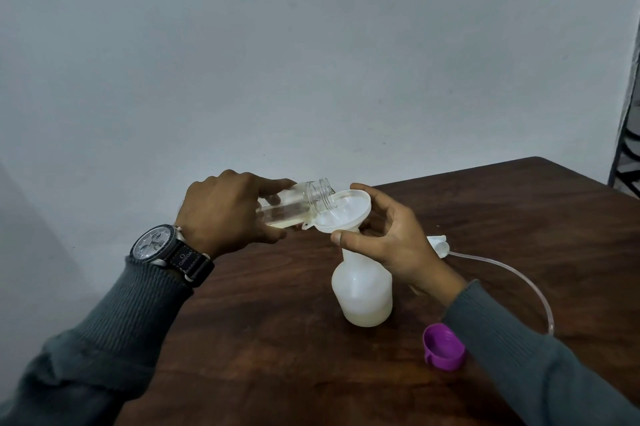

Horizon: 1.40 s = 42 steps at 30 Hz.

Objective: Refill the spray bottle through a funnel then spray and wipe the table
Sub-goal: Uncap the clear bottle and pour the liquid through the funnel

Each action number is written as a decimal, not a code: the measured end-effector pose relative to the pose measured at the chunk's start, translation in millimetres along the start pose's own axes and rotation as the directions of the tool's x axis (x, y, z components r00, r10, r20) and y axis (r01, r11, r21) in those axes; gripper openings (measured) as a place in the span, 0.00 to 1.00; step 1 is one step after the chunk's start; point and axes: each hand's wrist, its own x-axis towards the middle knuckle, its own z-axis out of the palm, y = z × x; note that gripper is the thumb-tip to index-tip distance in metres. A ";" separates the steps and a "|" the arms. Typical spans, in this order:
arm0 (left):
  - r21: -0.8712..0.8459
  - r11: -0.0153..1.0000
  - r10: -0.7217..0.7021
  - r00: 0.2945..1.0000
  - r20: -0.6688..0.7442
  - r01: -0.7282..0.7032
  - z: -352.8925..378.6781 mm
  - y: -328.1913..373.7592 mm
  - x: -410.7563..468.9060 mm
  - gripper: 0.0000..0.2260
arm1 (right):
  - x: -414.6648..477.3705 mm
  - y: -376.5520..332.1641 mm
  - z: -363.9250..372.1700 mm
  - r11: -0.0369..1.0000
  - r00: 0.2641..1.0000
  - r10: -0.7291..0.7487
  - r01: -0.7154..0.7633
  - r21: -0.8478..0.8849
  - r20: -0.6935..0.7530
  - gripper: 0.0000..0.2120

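Plain pale wall (pixel 311 45) fills the upper half of the view, and below it a dark wooden table (pixel 263 339) runs off the bottom and right edges. Near the table's middle the white spray bottle (pixel 363 294) stands upright with its top off; its plastic is cloudy, so how full it is cannot be told. A white funnel (pixel 346 214) sits in its neck, though the joint itself is hidden behind the right hand's thumb. The right hand (pixel 391 238) holds the funnel's bowl between the thumb at the near side and the forefinger curled over the far rim; its other fingers are bent loosely behind. The left hand (pixel 225 211) grips a clear jar (pixel 304 200), fingers wrapped round the body and covering the base. The jar is tipped nearly flat, its threaded mouth over the funnel's rim, with a shallow layer of clear liquid along its lower side reaching into the bowl. Behind the right hand lies the spray head (pixel 440 244), mostly hidden, its thin tube (pixel 519 276) curving toward the right sleeve. A purple cap (pixel 443 347) rests open side up by the right forearm. A dark-strapped watch (pixel 156 242) sits on the left wrist.
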 end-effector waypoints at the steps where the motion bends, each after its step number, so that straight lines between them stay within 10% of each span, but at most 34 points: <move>1: 0.001 1.000 0.002 1.000 0.001 -0.002 -0.4 0.6 0.1 0.30 | 0.2 0.6 -0.2 1.000 1.000 0.003 -0.003 0.004 0.000 0.35; 42: 0.001 0.998 0.066 0.998 -0.025 -0.066 4.9 -3.9 5.1 0.30 | 0.9 1.6 -2.1 1.000 1.000 -0.011 0.011 -0.011 0.010 0.32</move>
